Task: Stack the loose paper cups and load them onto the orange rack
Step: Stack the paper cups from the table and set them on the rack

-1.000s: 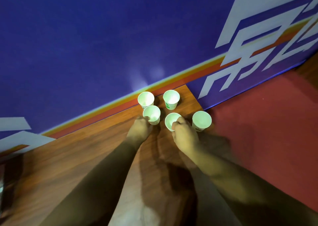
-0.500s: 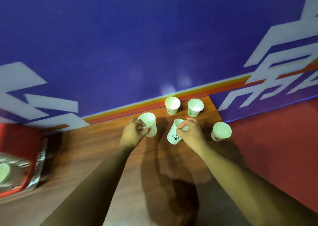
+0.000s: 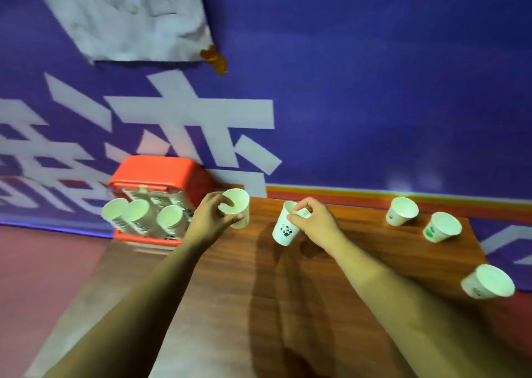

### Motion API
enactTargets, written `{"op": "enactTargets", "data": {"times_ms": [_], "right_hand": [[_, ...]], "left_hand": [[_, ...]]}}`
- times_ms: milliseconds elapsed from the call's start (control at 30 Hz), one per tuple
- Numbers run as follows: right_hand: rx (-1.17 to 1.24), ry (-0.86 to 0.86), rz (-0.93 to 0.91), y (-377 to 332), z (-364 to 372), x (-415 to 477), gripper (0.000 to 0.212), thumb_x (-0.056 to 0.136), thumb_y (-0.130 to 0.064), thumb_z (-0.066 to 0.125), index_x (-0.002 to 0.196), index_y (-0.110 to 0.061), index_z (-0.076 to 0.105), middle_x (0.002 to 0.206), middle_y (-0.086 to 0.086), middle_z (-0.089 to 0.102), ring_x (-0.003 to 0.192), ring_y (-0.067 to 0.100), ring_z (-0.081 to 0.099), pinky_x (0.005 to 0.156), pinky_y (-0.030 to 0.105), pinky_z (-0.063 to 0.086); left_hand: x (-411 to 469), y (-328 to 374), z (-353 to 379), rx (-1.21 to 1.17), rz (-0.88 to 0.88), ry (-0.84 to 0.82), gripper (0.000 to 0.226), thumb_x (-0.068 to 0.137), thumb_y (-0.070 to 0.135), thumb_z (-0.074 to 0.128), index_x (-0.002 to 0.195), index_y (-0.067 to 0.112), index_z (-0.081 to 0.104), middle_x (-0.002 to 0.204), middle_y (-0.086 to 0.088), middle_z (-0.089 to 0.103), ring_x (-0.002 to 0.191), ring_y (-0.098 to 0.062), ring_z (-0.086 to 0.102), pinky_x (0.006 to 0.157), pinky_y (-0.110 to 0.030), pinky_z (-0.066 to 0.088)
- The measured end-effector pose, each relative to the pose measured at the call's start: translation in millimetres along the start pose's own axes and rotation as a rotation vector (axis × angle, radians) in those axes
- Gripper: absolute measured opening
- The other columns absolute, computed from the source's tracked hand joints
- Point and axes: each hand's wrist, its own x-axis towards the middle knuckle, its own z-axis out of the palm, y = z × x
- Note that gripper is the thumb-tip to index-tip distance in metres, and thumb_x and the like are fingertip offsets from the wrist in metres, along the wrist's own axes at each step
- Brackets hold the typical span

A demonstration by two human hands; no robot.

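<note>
- Head view: the wooden table (image 3: pixel 230 291) fills the near ground, and both bare forearms reach over it toward 12 o'clock.
- The left hand (image 3: pixel 214 219) curls its thumb and fingers round a plain cup (image 3: pixel 236 209), whose mouth tips toward the camera. A second ago this cup stood upright in the cluster.
- The right hand (image 3: pixel 316 223) pinches the rim of the panda cup (image 3: pixel 285 229) between thumb and fingertips. The cup is tilted with its base toward 7 o'clock, and I cannot tell whether the base touches the table.
- Three loose cups stand around 3 o'clock of the right hand, well apart from it: the near cup (image 3: pixel 488 281) at the table's right edge, the green-marked cup (image 3: pixel 442 227) and the far cup (image 3: pixel 401 211) by the wall. A second ago all five stood together.
- The orange rack (image 3: pixel 161 173) sits at 10 o'clock of the left hand, against the wall. It holds three cup stacks (image 3: pixel 141 216), mouths toward the camera. Half a second ago it sat cut off at the left edge.
- The blue wall (image 3: pixel 374 89) with white lettering rises behind.
</note>
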Motion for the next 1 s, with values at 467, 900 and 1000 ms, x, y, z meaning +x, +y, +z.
{"op": "enactTargets", "data": {"times_ms": [467, 900, 1000], "right_hand": [[-0.117, 0.0, -0.036, -86, 160, 1, 0.023, 0.085, -0.026, 0.073, 0.102, -0.019, 0.06, 0.114, -0.002, 0.054, 0.098, 0.013, 0.055, 0.06, 0.016, 0.046], [-0.101, 0.101, -0.069, -92, 207, 21, 0.029, 0.079, -0.029, 0.077, 0.099, -0.028, 0.056, 0.114, -0.005, 0.051, 0.105, 0.015, 0.055, 0.089, 0.038, 0.055], [-0.084, 0.089, -0.084, -96, 219, 25, 0.031, 0.079, -0.028, 0.077, 0.102, -0.028, 0.056, 0.115, -0.004, 0.052, 0.105, 0.015, 0.056, 0.089, 0.037, 0.054]], "left_hand": [[13, -133, -131, 0.112, -0.123, 0.157, 0.08, 0.065, 0.024, 0.091, 0.132, 0.006, 0.05, 0.128, -0.014, 0.051, 0.12, -0.03, 0.047, 0.1, -0.036, 0.037], [47, -184, -113, 0.54, 0.04, 0.078, 0.08, 0.06, 0.046, 0.088, 0.122, 0.004, 0.06, 0.119, -0.016, 0.062, 0.104, -0.042, 0.053, 0.087, -0.048, 0.043], [46, -191, -111, 0.579, 0.031, 0.063, 0.08, 0.06, 0.047, 0.087, 0.123, 0.006, 0.059, 0.119, -0.013, 0.062, 0.098, -0.038, 0.054, 0.081, -0.044, 0.044]]}}
